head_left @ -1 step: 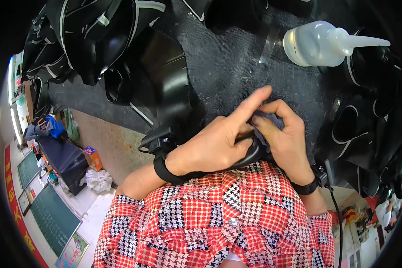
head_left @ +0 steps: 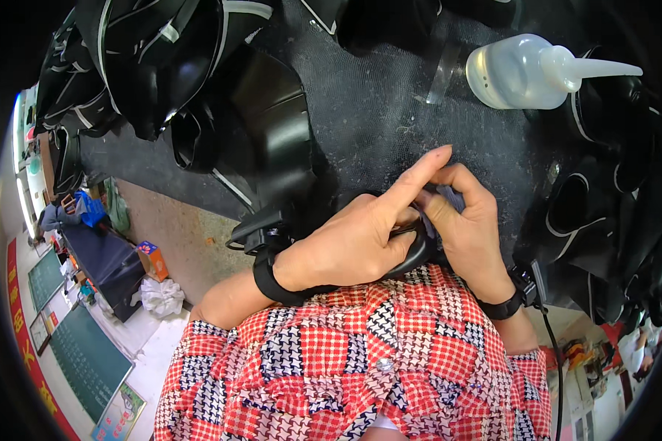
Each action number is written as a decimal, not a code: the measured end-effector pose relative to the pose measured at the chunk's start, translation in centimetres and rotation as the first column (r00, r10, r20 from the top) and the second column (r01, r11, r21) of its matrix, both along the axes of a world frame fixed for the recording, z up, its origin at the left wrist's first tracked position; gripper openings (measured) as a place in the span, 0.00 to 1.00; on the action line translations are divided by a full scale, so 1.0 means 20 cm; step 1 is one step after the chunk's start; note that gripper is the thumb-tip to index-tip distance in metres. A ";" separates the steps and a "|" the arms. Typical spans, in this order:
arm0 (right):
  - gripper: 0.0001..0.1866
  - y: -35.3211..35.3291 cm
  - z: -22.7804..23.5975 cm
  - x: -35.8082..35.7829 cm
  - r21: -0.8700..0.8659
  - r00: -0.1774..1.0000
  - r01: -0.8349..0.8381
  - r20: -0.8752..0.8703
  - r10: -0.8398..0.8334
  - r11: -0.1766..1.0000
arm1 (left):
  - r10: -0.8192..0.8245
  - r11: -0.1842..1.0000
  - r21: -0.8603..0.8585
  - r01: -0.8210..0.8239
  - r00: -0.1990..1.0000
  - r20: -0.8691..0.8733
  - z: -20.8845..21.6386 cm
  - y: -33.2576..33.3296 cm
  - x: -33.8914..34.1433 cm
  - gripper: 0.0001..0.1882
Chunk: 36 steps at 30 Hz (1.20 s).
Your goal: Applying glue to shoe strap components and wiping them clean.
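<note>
In front of my body, my left hand (head_left: 360,235) grips a glossy black leather-like piece (head_left: 415,256) with the thumb pressed on its edge. The index finger points away, up and to the right. Most of that piece is hidden beneath the hand. My right hand (head_left: 469,220) is closed beside it, thumb and index finger bent together around a dark grey cloth (head_left: 453,197). Only a little of the cloth shows. The right fingertips are close to the left fingers; whether the cloth touches the black piece is hard to see.
A translucent squeeze bottle (head_left: 518,72) with a long nozzle lies on the dark worktop (head_left: 375,110). Black pieces with pale edging (head_left: 154,66) are piled at far left, and more (head_left: 574,206) at right. A smooth black sheet (head_left: 272,125) lies left of centre.
My right hand has shifted slightly to the right, and less of the grey cloth shows. The left index finger has moved a little to the right. The black piece's end is more exposed.
</note>
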State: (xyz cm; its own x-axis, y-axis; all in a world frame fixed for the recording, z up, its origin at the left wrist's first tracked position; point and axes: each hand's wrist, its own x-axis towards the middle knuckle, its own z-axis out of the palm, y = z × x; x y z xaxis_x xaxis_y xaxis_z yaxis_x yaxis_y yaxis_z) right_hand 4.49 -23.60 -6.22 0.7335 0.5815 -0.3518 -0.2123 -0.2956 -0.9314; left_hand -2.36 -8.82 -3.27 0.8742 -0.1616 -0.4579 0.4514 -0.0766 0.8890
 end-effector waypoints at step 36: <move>0.09 -0.11 0.07 0.14 0.125 0.849 0.248 -0.505 -0.153 0.961 | -0.079 0.857 -0.510 -0.074 0.959 -0.273 -0.10 0.07 0.02 0.43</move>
State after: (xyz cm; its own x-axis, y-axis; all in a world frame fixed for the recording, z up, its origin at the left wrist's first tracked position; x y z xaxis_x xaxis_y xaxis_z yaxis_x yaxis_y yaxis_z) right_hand 7.20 -25.77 -4.74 0.6027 0.5275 -0.5987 -0.6881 -0.0364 -0.7247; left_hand -1.95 -7.47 -5.36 0.7249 -0.4405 -0.5296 0.6821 0.3513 0.6414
